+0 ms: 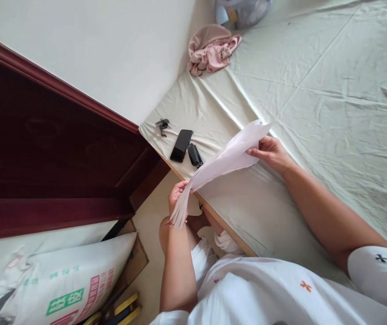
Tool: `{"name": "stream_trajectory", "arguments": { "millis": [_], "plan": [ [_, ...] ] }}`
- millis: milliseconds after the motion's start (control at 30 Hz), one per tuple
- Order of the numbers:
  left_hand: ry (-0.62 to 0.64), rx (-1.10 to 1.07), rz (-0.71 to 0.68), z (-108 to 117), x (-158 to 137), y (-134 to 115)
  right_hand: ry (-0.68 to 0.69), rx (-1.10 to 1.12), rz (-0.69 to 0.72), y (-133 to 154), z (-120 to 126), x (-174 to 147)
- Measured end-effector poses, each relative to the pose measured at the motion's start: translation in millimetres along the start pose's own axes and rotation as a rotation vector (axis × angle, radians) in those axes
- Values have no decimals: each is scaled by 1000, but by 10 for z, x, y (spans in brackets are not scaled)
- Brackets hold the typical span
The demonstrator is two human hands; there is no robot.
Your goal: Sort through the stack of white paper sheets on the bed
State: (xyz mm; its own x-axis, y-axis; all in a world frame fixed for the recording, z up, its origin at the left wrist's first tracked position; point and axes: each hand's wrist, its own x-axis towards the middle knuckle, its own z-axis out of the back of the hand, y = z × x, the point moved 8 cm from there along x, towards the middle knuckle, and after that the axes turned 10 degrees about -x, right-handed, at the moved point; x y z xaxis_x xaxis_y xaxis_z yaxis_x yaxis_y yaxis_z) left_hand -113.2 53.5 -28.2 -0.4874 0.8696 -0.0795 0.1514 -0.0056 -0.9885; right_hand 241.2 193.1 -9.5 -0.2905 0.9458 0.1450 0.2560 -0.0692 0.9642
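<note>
A stack of white paper sheets (225, 158) is held on edge over the near side of the cloth-covered surface, its sheets fanning apart at the lower left end. My left hand (178, 195) grips that lower end, with part of the fingers hidden behind the paper. At the upper right end, my right hand (268, 153) pinches the stack, thumb on the near face. Just beyond the paper lie a small black stapler (195, 155) and a black phone (181, 145). A bunch of keys (162, 125) rests farther off near the wall.
A pale green sheet (342, 90) covers the wide surface, whose wooden edge (225, 225) runs beside my legs. Crumpled pink cloth (212, 49) and a clear container (246, 13) sit at the back. A dark red door (44, 131) and a full white sack (75, 275) stand left.
</note>
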Motion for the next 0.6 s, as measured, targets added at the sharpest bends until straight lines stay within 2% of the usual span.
{"name": "stream_trajectory", "arguments": {
  "millis": [133, 333, 467, 600],
  "plan": [
    [90, 86, 15, -114, -56, 7, 73, -87, -60, -99, -65, -20],
    [54, 131, -53, -78, -110, -152, 82, -65, -111, 34, -82, -75],
    [131, 86, 4, -73, -83, -55, 196, -149, -127, 31, -129, -85],
    [113, 83, 45, -86, -78, 51, 253, -301, -156, -109, -128, -93]
  ]
}}
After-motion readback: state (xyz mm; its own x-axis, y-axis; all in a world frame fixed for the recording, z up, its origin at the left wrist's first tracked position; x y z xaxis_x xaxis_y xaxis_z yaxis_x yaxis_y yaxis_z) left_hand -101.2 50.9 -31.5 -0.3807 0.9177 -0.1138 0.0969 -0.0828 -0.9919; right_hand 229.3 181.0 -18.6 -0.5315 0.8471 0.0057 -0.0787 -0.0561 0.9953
